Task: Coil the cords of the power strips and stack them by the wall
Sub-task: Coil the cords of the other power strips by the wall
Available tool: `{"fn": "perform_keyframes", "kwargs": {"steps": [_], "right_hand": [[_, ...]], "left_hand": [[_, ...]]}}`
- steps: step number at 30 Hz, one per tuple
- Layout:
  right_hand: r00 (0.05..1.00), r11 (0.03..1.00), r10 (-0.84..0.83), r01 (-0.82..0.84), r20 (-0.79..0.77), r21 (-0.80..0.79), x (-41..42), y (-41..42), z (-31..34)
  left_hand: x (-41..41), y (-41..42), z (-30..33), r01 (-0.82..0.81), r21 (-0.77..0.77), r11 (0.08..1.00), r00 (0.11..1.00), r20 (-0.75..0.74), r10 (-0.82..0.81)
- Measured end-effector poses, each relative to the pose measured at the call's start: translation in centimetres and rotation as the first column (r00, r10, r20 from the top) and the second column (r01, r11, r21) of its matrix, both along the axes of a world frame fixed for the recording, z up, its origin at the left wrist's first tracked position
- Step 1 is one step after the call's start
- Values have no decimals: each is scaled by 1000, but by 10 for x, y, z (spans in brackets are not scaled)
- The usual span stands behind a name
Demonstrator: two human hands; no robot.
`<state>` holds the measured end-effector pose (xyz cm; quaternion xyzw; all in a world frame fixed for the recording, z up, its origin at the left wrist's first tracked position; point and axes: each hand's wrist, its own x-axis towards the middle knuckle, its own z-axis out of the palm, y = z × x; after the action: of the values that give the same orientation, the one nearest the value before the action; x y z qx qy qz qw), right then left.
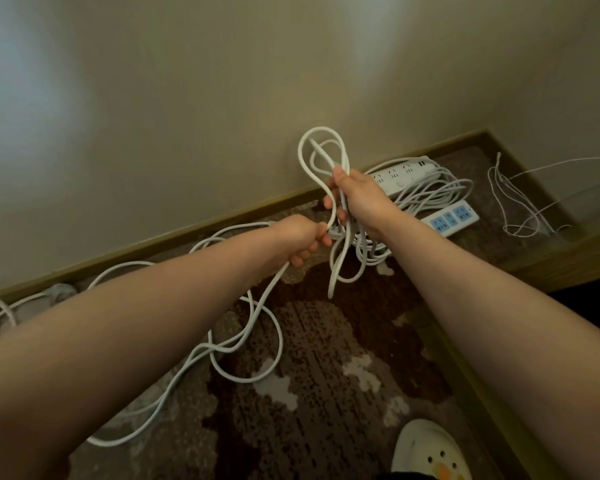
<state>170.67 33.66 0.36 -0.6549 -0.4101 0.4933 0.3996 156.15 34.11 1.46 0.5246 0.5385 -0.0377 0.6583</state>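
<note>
My right hand (355, 199) grips a bundle of white cord loops (312, 157) that rise above the fist and hang below it. My left hand (300, 239) holds the same white cord (257, 306) just left of the bundle, near a white plug. From there the cord trails down in loose loops over the carpet. By the wall lie a white power strip (400, 173) with its coiled cord (433, 194), and a strip with blue sockets (451, 218) in front of it.
A brown patterned carpet (326, 358) meets a wooden skirting board (153, 242) under a beige wall. Thin white wires (513, 202) lie in the right corner. More cord (4, 306) runs along the left wall. A white slipper (430, 452) shows at bottom right.
</note>
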Motion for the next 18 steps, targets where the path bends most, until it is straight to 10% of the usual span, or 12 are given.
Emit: {"fn": "perform_keyframes", "kwargs": {"steps": [10,18], "right_hand": [[984,999,16,-21,-178,-26,-4,-2,5],[891,964,-252,265,-376,-20,28,-6,4]], "left_hand": [[0,-2,2,137,353,925,991,-44,-130],[-43,2,-15,207,347,915,978,-36,-208]]}}
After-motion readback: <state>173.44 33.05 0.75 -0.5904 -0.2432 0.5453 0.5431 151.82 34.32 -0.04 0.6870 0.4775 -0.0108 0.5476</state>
